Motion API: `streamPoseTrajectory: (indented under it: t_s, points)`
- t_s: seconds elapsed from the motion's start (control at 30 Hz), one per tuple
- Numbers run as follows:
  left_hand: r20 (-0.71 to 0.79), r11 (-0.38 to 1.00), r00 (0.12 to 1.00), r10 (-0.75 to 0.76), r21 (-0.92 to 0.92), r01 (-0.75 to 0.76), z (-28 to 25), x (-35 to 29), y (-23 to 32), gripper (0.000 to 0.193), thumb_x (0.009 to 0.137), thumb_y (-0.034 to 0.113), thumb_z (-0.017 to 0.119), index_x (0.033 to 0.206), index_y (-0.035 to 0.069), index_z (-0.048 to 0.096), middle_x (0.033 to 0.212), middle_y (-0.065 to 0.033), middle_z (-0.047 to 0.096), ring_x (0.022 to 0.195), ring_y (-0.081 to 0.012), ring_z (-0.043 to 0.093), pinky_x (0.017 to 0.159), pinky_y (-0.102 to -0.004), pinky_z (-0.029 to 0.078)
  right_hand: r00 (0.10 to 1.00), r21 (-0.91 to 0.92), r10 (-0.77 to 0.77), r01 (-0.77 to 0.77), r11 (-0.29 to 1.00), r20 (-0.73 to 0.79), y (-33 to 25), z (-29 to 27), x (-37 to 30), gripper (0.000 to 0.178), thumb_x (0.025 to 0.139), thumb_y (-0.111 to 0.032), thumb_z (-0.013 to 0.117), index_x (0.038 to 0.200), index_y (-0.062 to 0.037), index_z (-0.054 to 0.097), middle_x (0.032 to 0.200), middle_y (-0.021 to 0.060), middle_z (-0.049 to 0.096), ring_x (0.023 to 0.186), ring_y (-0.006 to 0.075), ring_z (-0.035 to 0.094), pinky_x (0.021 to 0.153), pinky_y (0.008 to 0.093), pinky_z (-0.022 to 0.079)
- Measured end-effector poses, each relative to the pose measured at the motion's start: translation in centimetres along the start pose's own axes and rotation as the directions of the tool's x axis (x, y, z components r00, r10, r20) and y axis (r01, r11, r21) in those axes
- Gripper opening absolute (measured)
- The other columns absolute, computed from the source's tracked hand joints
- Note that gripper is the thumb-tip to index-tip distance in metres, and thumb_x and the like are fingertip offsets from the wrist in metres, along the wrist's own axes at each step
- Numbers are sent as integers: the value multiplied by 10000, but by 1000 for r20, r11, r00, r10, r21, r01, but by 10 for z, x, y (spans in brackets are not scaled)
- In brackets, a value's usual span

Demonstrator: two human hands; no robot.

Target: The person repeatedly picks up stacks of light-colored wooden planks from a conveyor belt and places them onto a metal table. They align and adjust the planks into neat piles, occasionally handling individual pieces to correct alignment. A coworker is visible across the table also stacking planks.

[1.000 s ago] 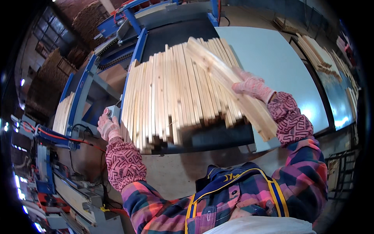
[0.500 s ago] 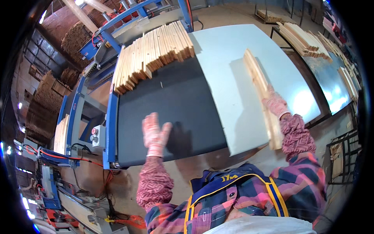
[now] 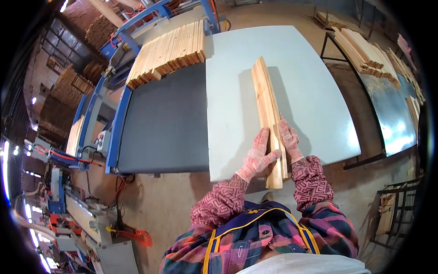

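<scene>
Our left hand (image 3: 258, 158) and right hand (image 3: 290, 140) had their grip round the boards (image 3: 263, 97); probably stiff, lightish, best held by long sides.

Brownish flr (image 3: 162, 196), paned wndw (image 3: 58, 37) bkgd L

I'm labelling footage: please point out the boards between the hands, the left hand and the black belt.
Boards (image 3: 263, 95): head view, on the broad upper face.
Left hand (image 3: 258, 158): head view, back of the glove.
Black belt (image 3: 165, 121): head view, its bare middle.
</scene>
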State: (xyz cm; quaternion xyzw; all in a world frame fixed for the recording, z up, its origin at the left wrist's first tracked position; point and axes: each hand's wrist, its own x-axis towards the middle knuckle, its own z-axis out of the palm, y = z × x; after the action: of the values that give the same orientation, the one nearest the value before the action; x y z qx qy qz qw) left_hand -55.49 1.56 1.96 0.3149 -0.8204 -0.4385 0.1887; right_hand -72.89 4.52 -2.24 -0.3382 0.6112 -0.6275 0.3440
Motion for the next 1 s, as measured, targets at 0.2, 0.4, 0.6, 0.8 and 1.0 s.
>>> streamPoseTrajectory:
  t_s: [0.2, 0.4, 0.6, 0.8, 1.0]
  points:
    - [13, 756, 995, -102, -649, 85, 6, -24, 16, 1183, 782, 388, 797, 1588, 46, 0, 1515, -210, 345, 1391, -328, 396, 1123, -401, 370, 996, -9, -69, 69, 998, 56, 11, 26, -43, 687, 984, -600, 477, 1415, -69, 546, 1281, 95, 655, 1155, 156, 590, 999, 301, 453]
    - [17, 481, 977, -214, -869, 121, 13, -93, 24, 1064, 727, -58, 763, 1555, 137, 123, 1385, -106, 461, 1291, -248, 496, 1028, -398, 503, 968, 631, 84, -219, 745, 237, 0, 45, -136, 566, 964, -444, 641, 1371, -55, 585, 1245, 94, 661, 1129, 151, 604, 971, 285, 498]
    - [-122, 588, 948, -293, -805, 78, 12, -156, 24, 1132, 694, -116, 773, 1593, 120, 127, 1317, -101, 548, 1082, -239, 615, 870, -357, 587, 943, 318, 317, -334, 887, 106, 6, 57, -196, 642, 902, -617, 625, 1284, -103, 669, 1230, 152, 662, 1140, 241, 606, 1022, 347, 455]
    - [-183, 879, 889, -421, -323, 350, -27, -127, 21, 1081, 620, -22, 738, 1560, 15, 205, 1042, -153, 629, 867, -246, 638, 820, -360, 537, 966, 14, 218, -222, 975, 136, 24, 44, -279, 554, 993, -587, 475, 1211, -129, 700, 1051, 75, 724, 973, 154, 656, 864, 314, 507]
    - [-240, 931, 921, -305, -278, 236, -40, -78, 19, 714, 654, -33, 654, 1332, 6, 430, 876, -72, 567, 731, -204, 549, 663, -353, 497, 876, -428, 472, -393, 814, 94, 43, -83, -353, 611, 937, -641, 482, 1196, -140, 717, 1164, 146, 689, 1124, 318, 624, 968, 409, 473]
